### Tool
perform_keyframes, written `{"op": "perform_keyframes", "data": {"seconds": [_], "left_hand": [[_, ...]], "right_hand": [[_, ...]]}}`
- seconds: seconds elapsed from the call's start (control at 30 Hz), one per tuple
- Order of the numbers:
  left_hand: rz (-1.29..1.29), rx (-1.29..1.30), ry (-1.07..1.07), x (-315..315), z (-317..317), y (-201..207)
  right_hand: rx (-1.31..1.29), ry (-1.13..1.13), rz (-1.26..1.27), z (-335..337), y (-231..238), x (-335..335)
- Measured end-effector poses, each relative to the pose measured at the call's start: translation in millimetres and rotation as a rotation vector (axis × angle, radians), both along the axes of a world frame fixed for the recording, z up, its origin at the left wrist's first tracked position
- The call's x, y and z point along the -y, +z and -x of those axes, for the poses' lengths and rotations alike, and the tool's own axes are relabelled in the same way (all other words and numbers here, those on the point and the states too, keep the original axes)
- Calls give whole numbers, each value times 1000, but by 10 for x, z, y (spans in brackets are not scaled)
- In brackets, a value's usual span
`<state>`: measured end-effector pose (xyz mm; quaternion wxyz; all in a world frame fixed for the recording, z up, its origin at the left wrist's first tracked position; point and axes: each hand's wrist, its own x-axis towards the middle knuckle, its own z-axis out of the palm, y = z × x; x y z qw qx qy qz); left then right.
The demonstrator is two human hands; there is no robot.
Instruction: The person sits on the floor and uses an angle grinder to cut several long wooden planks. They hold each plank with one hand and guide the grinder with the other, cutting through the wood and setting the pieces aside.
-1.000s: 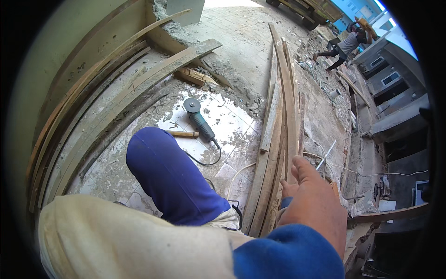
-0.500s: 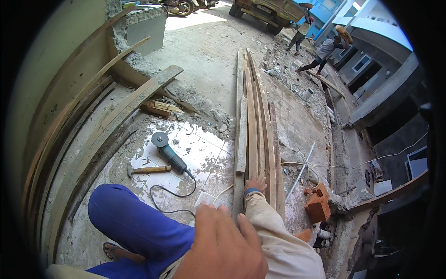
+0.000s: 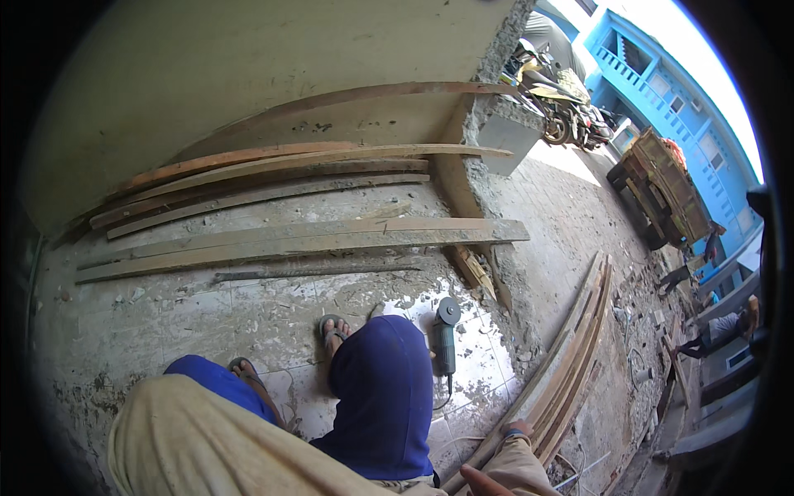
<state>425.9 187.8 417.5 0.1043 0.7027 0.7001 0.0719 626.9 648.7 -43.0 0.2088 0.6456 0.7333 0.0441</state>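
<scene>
My right hand (image 3: 518, 427), with a blue band at the wrist, rests open on a bundle of long wooden planks (image 3: 571, 355). At the lower edge my left hand (image 3: 483, 480) shows only in part, one finger stretched out in front of the right sleeve; it holds nothing I can see. The left arm's beige sleeve (image 3: 207, 434) crosses the lower left. Beyond my blue-clad knee (image 3: 385, 388), an angle grinder (image 3: 445, 343) lies on the tiles, its disc away from me and its cord trailing back.
More planks (image 3: 331, 236) lie along the wall at left. A broken wall end (image 3: 488, 190) and wood scraps (image 3: 473, 271) stand beyond. Rubble borders the planks at right. Farther off are motorcycles (image 3: 562, 107), a truck (image 3: 662, 186) and two people, one here (image 3: 724, 326).
The view has swung left, bringing the wall planks and both my feet into sight. My left hand has dropped mostly out of the picture. The right hand stays on the planks.
</scene>
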Motion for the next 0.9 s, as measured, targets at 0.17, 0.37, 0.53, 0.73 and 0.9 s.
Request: {"op": "perform_keyframes", "data": {"seconds": [0.17,0.37,0.53,0.73,0.9], "left_hand": [[-39,200,48,97,197,-98],[-59,364,219,318,882,-234],[84,286,534,745,2541,-872],[422,269,1095,2194,4335,-2355],[87,332,1454,2978,5037,-3648]], "right_hand": [[-464,396,-212,1127,423,-200],[-600,944,16,3362,1307,70],[-687,1418,276,4980,1534,1305],[-494,1544,548,6054,1219,2768],[-554,1695,721,6984,797,3275]]}}
